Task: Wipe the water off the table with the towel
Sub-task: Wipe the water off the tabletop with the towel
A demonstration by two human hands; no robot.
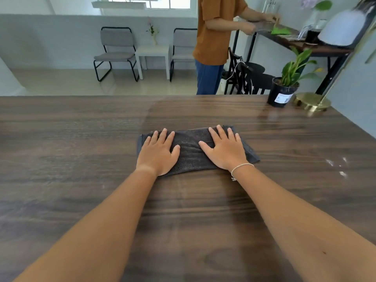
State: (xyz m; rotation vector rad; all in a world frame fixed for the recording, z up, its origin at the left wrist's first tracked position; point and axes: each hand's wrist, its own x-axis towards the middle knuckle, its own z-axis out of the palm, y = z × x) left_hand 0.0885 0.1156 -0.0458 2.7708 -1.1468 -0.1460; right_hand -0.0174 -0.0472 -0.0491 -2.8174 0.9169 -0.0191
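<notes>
A dark grey folded towel (190, 151) lies flat on the dark wooden table (71, 139), a little beyond its middle. My left hand (158, 152) rests palm down on the towel's left half, fingers spread and straight. My right hand (224, 148) presses flat on the right half in the same way, with a thin white bracelet at the wrist. Neither hand curls around the cloth. A few small water drops (335, 165) glint on the table to the right of the towel. A faint wet sheen (270, 115) shows toward the far right.
A black potted plant (283, 92) and a brass lamp base (312, 102) stand at the table's far right corner. Beyond the table a person in an orange shirt (213, 37) works at a side counter (305, 44). Chairs (116, 51) line the back wall.
</notes>
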